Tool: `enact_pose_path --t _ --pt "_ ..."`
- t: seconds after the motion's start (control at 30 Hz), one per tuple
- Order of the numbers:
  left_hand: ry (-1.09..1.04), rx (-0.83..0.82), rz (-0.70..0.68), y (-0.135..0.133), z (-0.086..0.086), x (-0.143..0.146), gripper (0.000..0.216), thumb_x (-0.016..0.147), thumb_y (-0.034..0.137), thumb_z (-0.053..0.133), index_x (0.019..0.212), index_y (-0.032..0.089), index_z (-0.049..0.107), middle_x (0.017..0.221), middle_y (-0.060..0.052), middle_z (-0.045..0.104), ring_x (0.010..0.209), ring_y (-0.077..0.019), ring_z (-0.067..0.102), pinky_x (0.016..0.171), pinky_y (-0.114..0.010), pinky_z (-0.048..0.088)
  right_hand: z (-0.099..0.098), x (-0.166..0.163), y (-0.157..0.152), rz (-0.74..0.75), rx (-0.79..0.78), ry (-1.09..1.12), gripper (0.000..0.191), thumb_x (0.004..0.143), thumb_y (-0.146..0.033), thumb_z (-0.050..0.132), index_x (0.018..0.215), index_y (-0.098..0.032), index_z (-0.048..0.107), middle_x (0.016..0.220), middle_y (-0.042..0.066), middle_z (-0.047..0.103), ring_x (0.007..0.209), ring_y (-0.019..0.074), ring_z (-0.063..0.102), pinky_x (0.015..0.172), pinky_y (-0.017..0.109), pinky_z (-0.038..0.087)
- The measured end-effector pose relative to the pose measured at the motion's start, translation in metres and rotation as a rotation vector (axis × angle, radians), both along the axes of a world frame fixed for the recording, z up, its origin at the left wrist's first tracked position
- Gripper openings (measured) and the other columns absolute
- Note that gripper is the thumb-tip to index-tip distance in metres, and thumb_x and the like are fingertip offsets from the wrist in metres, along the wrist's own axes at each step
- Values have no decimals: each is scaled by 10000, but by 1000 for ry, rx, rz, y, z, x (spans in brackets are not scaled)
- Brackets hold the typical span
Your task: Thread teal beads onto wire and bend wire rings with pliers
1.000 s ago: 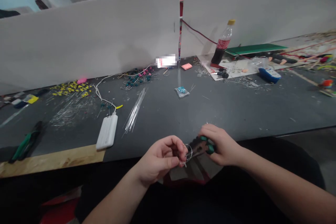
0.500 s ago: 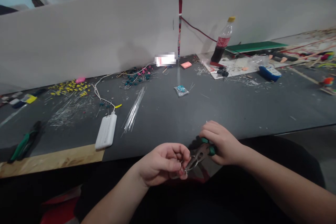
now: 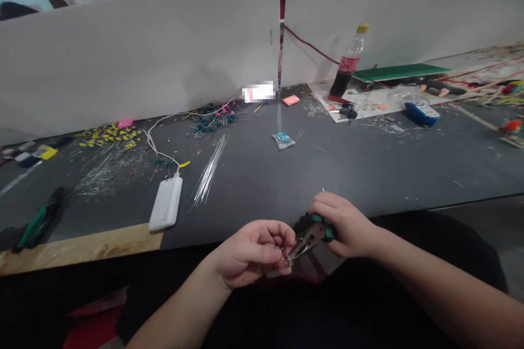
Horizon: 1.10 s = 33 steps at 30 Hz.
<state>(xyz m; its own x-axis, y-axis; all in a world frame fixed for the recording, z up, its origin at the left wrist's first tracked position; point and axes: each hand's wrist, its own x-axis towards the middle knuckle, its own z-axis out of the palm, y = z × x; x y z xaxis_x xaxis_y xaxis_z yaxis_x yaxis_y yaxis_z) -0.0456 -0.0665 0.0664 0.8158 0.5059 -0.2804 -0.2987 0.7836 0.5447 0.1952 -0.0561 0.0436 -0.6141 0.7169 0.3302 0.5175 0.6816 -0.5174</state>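
Observation:
My right hand is wrapped round the green handles of a pair of pliers, jaws pointing left. My left hand is pinched shut on a thin bent wire right at the plier jaws. Both hands hover just in front of the near edge of the dark grey table, over my lap.
On the table lie a white power bank with cable, a bundle of straight wires, yellow parts, a small bag, green pliers at the far left and a cola bottle by the white partition.
My left hand and the plier jaws have dropped slightly and closed together on the wire loop; the view shifted a little.

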Motion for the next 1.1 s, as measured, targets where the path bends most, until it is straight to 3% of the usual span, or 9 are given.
enact_pose_path --t 0.6,0.87,0.97,1.1 --pt "33 33 58 -1 4 0 264 688 139 784 904 69 648 777 -30 585 610 -67 576 618 -188 451 1 0 -1 -26 28 2 99 640 -172 445 717 -220 406 640 -4 399 590 168 355 533 291 293" --pt "21 28 76 0 8 0 251 710 146 773 911 67 645 776 -33 563 616 -62 534 617 -196 443 4 0 0 -31 -27 11 209 600 -146 465 799 -207 451 725 21 450 685 193 403 629 320 353" --pt "13 102 152 -1 10 2 189 737 133 749 888 105 638 807 -29 565 647 -68 533 637 -198 438 3 -1 0 -32 -60 20 236 579 -138 466 803 -210 441 727 15 441 687 192 403 630 318 353" --pt "54 325 373 -3 11 7 74 773 105 707 796 160 662 807 -19 598 736 -92 549 691 -201 441 0 -2 -1 -64 -89 7 260 567 -119 477 806 -210 432 749 19 451 698 191 407 628 313 348"
